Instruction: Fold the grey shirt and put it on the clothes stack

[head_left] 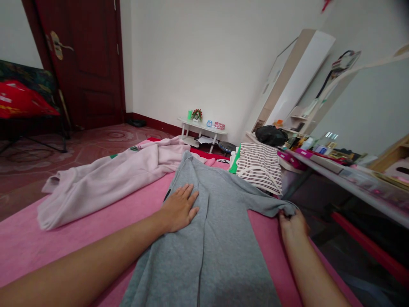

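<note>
A grey long garment point(223, 238), which looks like a shirt or dress, lies spread on a pink bed cover point(140, 204), with one side folded inward along its length. My left hand point(181, 209) rests flat on the folded part, fingers stretched out. At the right, my right hand point(294, 224) grips the end of the garment's sleeve, fingers closed around the cloth. That sleeve reaches out sideways from the shoulder. The garment's lower end runs out of view at the bottom.
A pale pink fleece garment point(111, 179) lies to the left. Beyond the sleeve sits a stack of folded clothes topped by a striped shirt point(258, 164). A dressing table point(351, 177) crowded with bottles stands along the right. Farther off are a small white table point(201, 126) and a door point(83, 64).
</note>
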A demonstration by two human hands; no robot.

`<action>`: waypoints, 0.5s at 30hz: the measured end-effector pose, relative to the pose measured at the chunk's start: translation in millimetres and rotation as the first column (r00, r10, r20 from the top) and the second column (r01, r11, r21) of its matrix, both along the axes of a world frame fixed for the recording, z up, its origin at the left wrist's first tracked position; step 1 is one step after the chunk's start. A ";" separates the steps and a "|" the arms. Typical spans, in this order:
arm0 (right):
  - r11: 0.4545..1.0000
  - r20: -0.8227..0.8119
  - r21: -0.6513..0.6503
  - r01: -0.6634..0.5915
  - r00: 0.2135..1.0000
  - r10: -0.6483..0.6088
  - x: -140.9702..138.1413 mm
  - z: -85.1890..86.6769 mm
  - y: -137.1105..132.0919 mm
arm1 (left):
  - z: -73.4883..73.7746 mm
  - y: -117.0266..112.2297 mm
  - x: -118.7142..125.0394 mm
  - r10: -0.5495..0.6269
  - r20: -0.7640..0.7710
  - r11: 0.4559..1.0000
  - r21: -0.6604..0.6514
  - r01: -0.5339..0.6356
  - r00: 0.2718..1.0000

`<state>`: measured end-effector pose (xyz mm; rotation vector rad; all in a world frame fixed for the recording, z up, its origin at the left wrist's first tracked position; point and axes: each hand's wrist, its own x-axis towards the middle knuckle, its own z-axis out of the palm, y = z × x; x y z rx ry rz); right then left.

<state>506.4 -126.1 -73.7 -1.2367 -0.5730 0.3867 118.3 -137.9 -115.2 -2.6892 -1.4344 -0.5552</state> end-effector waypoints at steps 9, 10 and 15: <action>0.517 0.477 -0.484 -0.706 0.283 0.832 -177.9 102.1 -96.4 | 27.8 -15.0 -3.1 -0.320 0.123 0.946 0.093 0.310 0.939; 0.520 0.504 -0.588 -0.619 0.222 0.835 -178.7 99.7 -106.3 | 28.9 -17.3 -2.9 -0.348 0.106 0.934 0.121 0.335 0.932; 0.508 0.503 -0.857 -0.087 0.080 0.861 -135.9 54.8 -145.0 | 29.3 -17.7 -1.0 -0.275 0.097 0.942 0.224 0.248 0.957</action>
